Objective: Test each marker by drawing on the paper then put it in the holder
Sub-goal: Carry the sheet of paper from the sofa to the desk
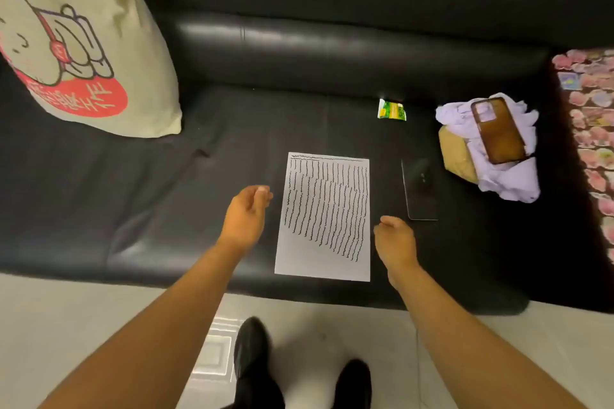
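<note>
Black shoes (252, 355) below; both empty, loosely open hands, left hand (244, 221) and right hand (397, 242), flank the squiggle-covered white paper sheet (324, 219). No markers or holder visible; testing looks largely done.

A black leather sofa (299, 53) fills most of the view, its padded backrest catching soft highlights from overhead light. A cream cushion (76, 43) with a red and black cartoon print leans at its left end, and a floral patterned cloth (591, 129) covers its right edge. Below runs a pale tiled floor (83, 315).
</note>
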Demonstrator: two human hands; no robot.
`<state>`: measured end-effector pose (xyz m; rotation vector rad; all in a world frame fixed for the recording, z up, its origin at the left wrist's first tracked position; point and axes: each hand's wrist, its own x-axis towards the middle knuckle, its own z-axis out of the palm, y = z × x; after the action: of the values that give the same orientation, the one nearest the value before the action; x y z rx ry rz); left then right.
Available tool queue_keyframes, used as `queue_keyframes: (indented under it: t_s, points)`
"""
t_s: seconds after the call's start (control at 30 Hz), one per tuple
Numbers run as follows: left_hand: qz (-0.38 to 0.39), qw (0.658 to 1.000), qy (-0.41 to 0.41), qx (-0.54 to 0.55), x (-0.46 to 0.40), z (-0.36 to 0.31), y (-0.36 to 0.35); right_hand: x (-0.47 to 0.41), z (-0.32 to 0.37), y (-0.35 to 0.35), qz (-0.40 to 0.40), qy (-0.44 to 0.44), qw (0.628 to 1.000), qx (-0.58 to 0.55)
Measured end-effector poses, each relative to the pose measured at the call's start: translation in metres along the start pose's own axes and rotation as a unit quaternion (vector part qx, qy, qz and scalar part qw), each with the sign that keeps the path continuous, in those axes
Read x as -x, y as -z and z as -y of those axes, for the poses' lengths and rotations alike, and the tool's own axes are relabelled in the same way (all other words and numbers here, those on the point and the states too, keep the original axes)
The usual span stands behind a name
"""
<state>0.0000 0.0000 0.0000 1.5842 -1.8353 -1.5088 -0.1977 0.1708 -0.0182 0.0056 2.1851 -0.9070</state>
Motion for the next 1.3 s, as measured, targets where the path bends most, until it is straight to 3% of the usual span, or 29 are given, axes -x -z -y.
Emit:
queue_keyframes:
  t_s: [0.2,0.37,0.57,0.73,0.97,1.3]
  points:
    - [0.008,0.991,0.063,-0.115,-0.025,0.072,-0.044,-0.018,-0.044,-0.044,-0.043,-0.001,0.973,0.225]
    - [-0.027,0.984,0.058,-0.169,-0.032,0.078,-0.062,-0.018,-0.046,-0.06,-0.088,0.008,0.955,0.282]
    - [-0.004,0.974,0.086,-0.208,-0.035,0.073,-0.065,-0.026,-0.045,-0.059,-0.063,0.0,0.969,0.24]
    - [0.026,0.979,0.121,-0.161,-0.032,0.072,-0.07,-0.027,-0.052,-0.055,-0.03,0.045,0.987,0.152]
    - [0.037,0.983,0.1,-0.147,-0.024,0.073,-0.062,-0.02,-0.052,-0.043,0.039,0.08,0.996,0.008]
    - [-0.067,0.996,0.062,-0.008,0.034,0.005,0.005,0.057,0.012,-0.008,0.108,0.087,0.987,-0.078]
